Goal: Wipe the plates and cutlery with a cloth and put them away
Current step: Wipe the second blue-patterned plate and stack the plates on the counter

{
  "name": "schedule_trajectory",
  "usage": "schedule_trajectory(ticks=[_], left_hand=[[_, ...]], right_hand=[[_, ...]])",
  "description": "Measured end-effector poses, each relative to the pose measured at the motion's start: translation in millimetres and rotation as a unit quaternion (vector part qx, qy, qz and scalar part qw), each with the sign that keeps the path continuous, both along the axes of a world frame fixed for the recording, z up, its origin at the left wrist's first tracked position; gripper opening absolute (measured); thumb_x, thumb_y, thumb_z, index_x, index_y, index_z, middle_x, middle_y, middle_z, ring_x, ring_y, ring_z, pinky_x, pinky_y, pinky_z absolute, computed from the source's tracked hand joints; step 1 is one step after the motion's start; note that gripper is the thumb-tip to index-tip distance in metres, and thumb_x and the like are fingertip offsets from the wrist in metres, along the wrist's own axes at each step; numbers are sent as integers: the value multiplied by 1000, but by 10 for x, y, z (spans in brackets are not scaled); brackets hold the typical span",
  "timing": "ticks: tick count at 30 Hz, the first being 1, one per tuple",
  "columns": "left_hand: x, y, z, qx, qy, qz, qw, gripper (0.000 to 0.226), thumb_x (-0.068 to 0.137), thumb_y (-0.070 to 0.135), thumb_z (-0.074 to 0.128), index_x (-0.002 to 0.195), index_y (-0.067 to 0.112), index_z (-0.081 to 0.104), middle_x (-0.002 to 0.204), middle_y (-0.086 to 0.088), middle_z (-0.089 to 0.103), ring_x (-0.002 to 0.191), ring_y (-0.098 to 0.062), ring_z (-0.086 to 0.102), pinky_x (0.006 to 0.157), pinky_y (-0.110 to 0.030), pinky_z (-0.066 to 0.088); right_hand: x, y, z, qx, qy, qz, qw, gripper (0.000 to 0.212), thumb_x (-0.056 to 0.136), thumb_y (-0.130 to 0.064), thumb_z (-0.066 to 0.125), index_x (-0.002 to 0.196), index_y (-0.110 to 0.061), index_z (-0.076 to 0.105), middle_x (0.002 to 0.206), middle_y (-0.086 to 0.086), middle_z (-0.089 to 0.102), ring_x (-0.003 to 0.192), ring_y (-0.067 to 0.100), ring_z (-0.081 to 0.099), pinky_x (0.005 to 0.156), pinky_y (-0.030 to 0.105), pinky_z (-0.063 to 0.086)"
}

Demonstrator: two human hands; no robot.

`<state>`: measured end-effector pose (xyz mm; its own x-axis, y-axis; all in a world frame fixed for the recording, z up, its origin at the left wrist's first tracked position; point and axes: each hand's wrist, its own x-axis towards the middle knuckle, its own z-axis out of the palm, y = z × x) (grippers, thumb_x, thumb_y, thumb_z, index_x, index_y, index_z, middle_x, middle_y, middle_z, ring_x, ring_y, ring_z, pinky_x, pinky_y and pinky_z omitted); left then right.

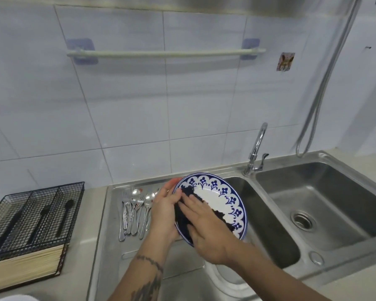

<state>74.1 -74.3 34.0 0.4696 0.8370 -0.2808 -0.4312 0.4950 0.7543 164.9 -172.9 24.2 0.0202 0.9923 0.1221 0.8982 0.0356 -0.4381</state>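
So the round white plate with the blue floral rim point(221, 200) is tilted up on edge between both hands, face turned toward the right one. Left hand point(164, 210) grips the left rim, thumb over the front. Right hand point(201, 227) lies flat, fingers straight, pressing a dark navy cloth point(188, 193) onto the plate's face. The bunch of silver spoons and forks point(134, 210) lies just left of the left hand on the steel drainboard, handles toward the person, so that hand's nearer for grabbing them.

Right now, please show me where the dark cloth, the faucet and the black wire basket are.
dark cloth point(218, 213): head view, on its bunched edge beyond the fingers.
faucet point(258, 142): head view, on the curved spout.
black wire basket point(34, 216): head view, on its middle mesh compartment.
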Motion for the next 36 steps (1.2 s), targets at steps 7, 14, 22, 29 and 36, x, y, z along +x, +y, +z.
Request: schedule_trajectory(ticks=[7,14,22,29,36], left_hand=[[-125,226,31,15,-34,55,998,31,94,-6,50,109,17,64,97,-5,75,80,-26,70,79,-45,55],[-33,182,109,39,-18,39,998,35,93,-9,49,111,17,65,114,-6,71,94,-29,67,83,-45,54],[-5,186,156,24,-27,28,999,43,95,-9,48,128,17,52,122,-1,71,104,-25,70,81,-39,55],[-2,158,221,20,-20,35,999,47,93,-13,48,131,15,48,124,-3,68,95,-22,71,71,-36,57],[-28,326,285,-5,-17,87,996,45,95,-9,49,130,19,47,119,2,69,100,-22,69,77,-39,56]], right_hand=[[288,-175,198,-33,-35,46,998,45,96,-12,38,137,-24,54,152,-14,37,140,9,30,118,27,19],[648,78,183,-23,-144,-93,985,58,93,-14,42,150,-16,28,161,2,17,147,18,10,119,34,2],[146,184,85,27,-68,5,997,66,95,-20,41,155,-18,13,162,-5,-3,148,11,-9,120,31,-3],[401,257,91,26,-120,-92,988,61,100,-26,36,155,-15,12,163,1,-2,149,18,-2,121,37,3],[414,-10,193,-9,-87,-98,991,51,100,-26,37,150,-21,29,159,-3,23,145,12,18,120,30,-1]])
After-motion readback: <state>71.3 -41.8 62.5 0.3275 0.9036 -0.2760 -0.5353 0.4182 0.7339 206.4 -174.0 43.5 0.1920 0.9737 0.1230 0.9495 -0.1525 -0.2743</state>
